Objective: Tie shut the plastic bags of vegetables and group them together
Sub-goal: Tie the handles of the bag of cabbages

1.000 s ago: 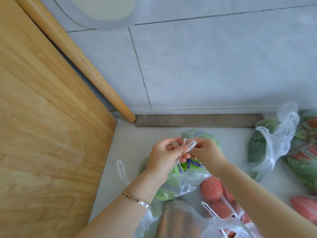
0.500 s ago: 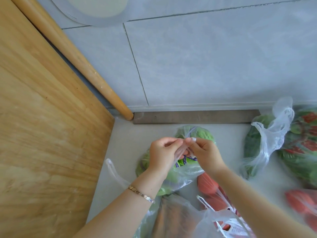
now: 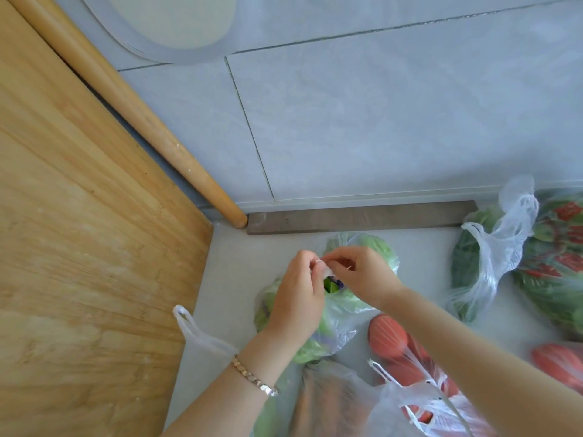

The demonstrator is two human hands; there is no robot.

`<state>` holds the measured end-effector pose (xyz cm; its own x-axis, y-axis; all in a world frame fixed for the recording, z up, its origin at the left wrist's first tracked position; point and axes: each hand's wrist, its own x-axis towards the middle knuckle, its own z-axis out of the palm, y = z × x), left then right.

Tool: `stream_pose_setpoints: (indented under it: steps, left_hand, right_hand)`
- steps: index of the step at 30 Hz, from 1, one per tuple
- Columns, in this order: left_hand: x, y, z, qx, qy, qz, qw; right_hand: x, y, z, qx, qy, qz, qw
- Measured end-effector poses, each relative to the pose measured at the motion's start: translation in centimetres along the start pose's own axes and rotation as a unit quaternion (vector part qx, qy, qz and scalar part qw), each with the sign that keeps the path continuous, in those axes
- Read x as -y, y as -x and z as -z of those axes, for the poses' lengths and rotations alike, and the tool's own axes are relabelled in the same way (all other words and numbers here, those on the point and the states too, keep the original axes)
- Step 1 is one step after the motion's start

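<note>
Left hand (image 3: 299,298): fingers curled, pinching the twisted handles (image 3: 326,272) of the green-leaf bag.
Right hand (image 3: 366,279): thumb and forefinger closed on the same handles, fingertips meeting the left hand's.
Knot: hidden between the fingers; could not be told whether tied.
Green-leaf bag (image 3: 377,247): clear plastic, lay on the pale counter (image 3: 233,272) directly under both hands, near the dark strip (image 3: 359,217) at the foot of the tiled wall (image 3: 378,121).
Red-vegetable bag (image 3: 394,345): just beside the green-leaf bag, under the right forearm; handles loose.
Brown-contents bag (image 3: 328,402): at the bottom edge, touching the green-leaf bag.
Dark-green bag (image 3: 467,263): well apart at right, white handles untied, against a red-and-green bag (image 3: 561,257).
Bracelet (image 3: 252,376): on the left wrist.
Wooden board (image 3: 79,247): at left, a rolling pin (image 3: 142,115) along its upper edge.
</note>
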<state>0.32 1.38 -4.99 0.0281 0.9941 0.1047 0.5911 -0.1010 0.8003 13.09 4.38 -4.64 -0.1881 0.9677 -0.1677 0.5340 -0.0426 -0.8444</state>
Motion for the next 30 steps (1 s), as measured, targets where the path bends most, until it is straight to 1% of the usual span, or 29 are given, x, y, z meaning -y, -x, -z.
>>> stream_pose_setpoints:
  steps: [2,5,7,8,10,12,13,15,16,18,19,21,22,23,24,25,26,27,28,29,30]
  left_hand:
    - [0.4,-0.5,0.0,-0.003,0.023,0.033,0.999]
    - [0.2,-1.2,-0.5,0.013,0.058,0.097,0.994]
    - [-0.1,-1.5,-0.8,0.028,0.098,0.156,0.983]
    - [-0.3,-1.6,-0.9,0.035,0.124,0.184,0.974]
    - [-0.5,-1.9,-0.8,0.039,0.177,0.229,0.956]
    - [-0.8,-2.2,-0.4,0.036,0.192,0.249,0.949]
    - [-0.8,-2.5,-0.2,0.030,0.175,0.246,0.953]
    - [-0.2,-3.4,0.3,0.004,0.098,0.219,0.971]
    - [0.4,-3.8,0.6,-0.007,0.050,0.199,0.979]
    - [2.4,-4.2,1.3,-0.003,-0.073,0.155,0.985]
    - [3.5,-4.2,1.6,0.012,-0.153,0.137,0.978]
    - [5.3,-3.8,1.6,0.063,-0.302,0.112,0.945]
    - [5.7,-3.5,1.5,0.085,-0.342,0.101,0.931]
    - [5.9,-3.4,1.1,0.096,-0.348,0.095,0.928]
    - [5.9,-3.5,0.8,0.099,-0.328,0.093,0.935]
    - [5.8,-3.8,0.3,0.094,-0.281,0.098,0.950]
    - [5.4,-4.1,0.0,0.086,-0.208,0.118,0.967]
    - [4.8,-4.5,-0.2,0.083,-0.112,0.164,0.977]
    - [3.9,-4.9,-0.2,0.086,0.000,0.222,0.971]
    - [3.0,-5.3,0.0,0.092,0.112,0.275,0.951]
    - [2.2,-5.5,0.3,0.103,0.213,0.319,0.918]
  right_hand:
    - [-0.3,0.5,0.4,0.047,-0.004,0.009,0.999]
    - [-1.0,0.9,1.1,0.073,-0.112,0.021,0.991]
    - [-1.2,1.1,1.2,0.043,-0.176,0.044,0.982]
    - [-1.3,1.2,1.2,0.020,-0.189,0.051,0.980]
    - [-0.9,1.3,0.9,-0.020,-0.177,0.053,0.983]
    - [-0.4,1.0,0.6,-0.049,-0.126,0.049,0.990]
    - [-0.2,0.8,0.5,-0.057,-0.107,0.049,0.991]
    - [-0.3,0.4,0.6,-0.087,-0.075,0.050,0.992]
    - [-0.6,0.3,0.6,-0.110,-0.051,0.049,0.991]
    - [-2.2,0.5,0.5,-0.141,0.007,0.042,0.989]
    - [-3.1,0.9,0.5,-0.145,0.034,0.033,0.988]
    - [-5.3,2.3,0.4,-0.138,0.095,0.021,0.986]
    - [-6.6,2.9,0.3,-0.131,0.123,0.021,0.983]
    - [-7.4,3.5,0.1,-0.128,0.140,0.016,0.982]
    - [-7.9,4.1,-0.1,-0.125,0.134,0.003,0.983]
    - [-7.9,4.7,-0.2,-0.127,0.107,-0.010,0.986]
    - [-7.8,5.1,-0.3,-0.134,0.057,-0.022,0.989]
    - [-7.2,5.3,-0.3,-0.145,-0.004,-0.032,0.989]
    - [-6.5,5.3,0.0,-0.156,-0.075,-0.042,0.984]
    - [-5.8,5.2,0.4,-0.160,-0.146,-0.048,0.975]
    - [-5.2,5.0,0.8,-0.158,-0.214,-0.053,0.963]
